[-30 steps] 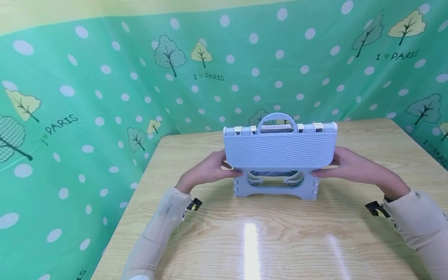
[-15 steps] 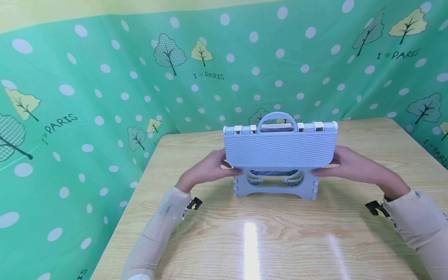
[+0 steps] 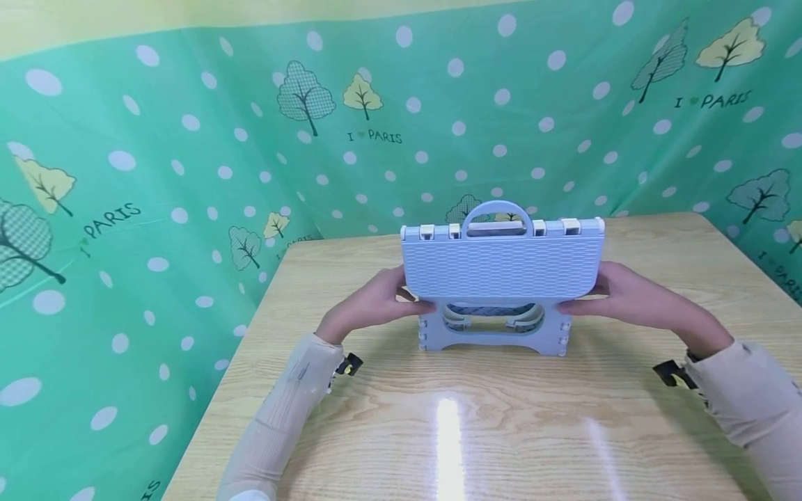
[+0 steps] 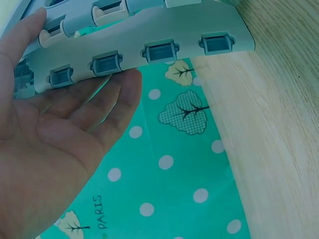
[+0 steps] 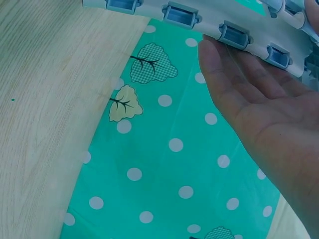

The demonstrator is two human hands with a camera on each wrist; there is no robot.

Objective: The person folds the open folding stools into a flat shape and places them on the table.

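Observation:
A light blue plastic folding stool (image 3: 501, 268) stands on its legs at the middle of the table, its woven-textured panel tilted toward me and its arched carrying handle on top. My left hand (image 3: 376, 303) holds the stool's left side, thumb on the near leg panel and fingers behind. On the right side, my right hand (image 3: 633, 296) mirrors that hold. Hinge slots line the stool's edge panel (image 4: 134, 45) in the left wrist view, where several fingers lie along its far side. The right wrist view shows right-hand fingers behind a similar hinged edge; the thumb is mostly cut off.
The pale wood-grain table (image 3: 501, 431) runs from me back to a green dotted curtain (image 3: 413, 167) printed with trees. Small black wrist devices sit at both cuffs. Bright light reflections streak the near tabletop.

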